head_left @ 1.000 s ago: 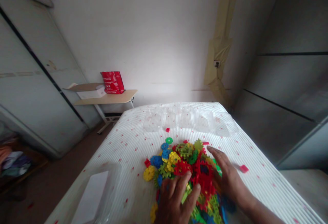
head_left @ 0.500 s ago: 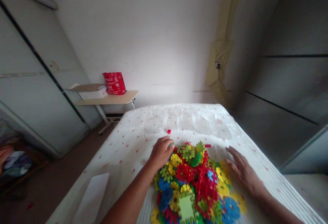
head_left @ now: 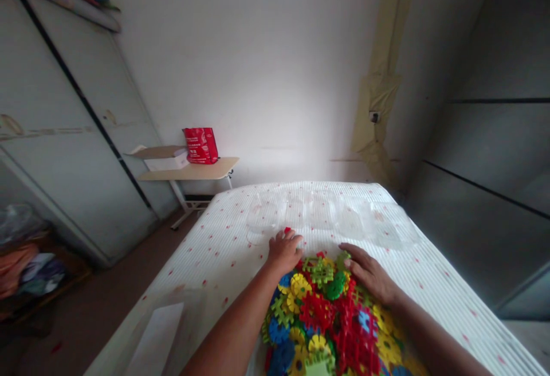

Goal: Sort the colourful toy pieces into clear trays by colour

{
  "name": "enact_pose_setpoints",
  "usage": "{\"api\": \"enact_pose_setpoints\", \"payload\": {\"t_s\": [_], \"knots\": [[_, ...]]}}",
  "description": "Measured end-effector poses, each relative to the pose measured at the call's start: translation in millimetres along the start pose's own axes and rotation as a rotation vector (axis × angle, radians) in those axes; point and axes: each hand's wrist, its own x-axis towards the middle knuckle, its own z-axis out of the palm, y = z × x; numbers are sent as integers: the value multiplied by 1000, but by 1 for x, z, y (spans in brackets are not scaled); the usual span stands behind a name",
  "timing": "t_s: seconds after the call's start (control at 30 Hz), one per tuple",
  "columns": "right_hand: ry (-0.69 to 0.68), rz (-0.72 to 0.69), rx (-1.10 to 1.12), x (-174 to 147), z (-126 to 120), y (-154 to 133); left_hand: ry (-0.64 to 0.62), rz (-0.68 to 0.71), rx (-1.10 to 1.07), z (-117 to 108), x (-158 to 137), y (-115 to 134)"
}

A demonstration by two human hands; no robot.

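Observation:
A mound of plastic building pieces, yellow and blue flower discs with red and green toothed squares, lies on the bed in front of me. My left hand is at its far left, palm down with bent, parted fingers. Just beyond those fingertips a small red piece shows; whether they touch it I cannot tell. Over the mound's far right side, my right hand reaches with fingers stretched out, beside a light green toothed piece. Nothing is visible in its grasp.
Clear plastic trays stand in a row across the bed beyond the mound. At the near left lies a clear container with a white panel. A side table by the wall holds a red bag and a box.
My right hand has moved left and inward over the mound's far edge. My left hand has shifted forward to the small red piece; the green bit by its thumb no longer shows. The view has tilted up slightly.

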Motion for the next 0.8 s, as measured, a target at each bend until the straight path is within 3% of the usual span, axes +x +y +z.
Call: {"api": "enact_pose_setpoints", "payload": {"t_s": [0.23, 0.43, 0.57, 0.8], "knots": [[-125, -5, 116, -1, 0, -12, 63, 97, -73, 1, -1, -7], [-243, -65, 329, -5, 6, -32, 77, 116, -156, -3, -29, -11], [-293, -108, 428, -4, 13, -48, 22, 130, -291, -17, -56, -12], [-372, -182, 364, 2, 25, -72, -92, 94, -507, -37, -93, -19]]}}
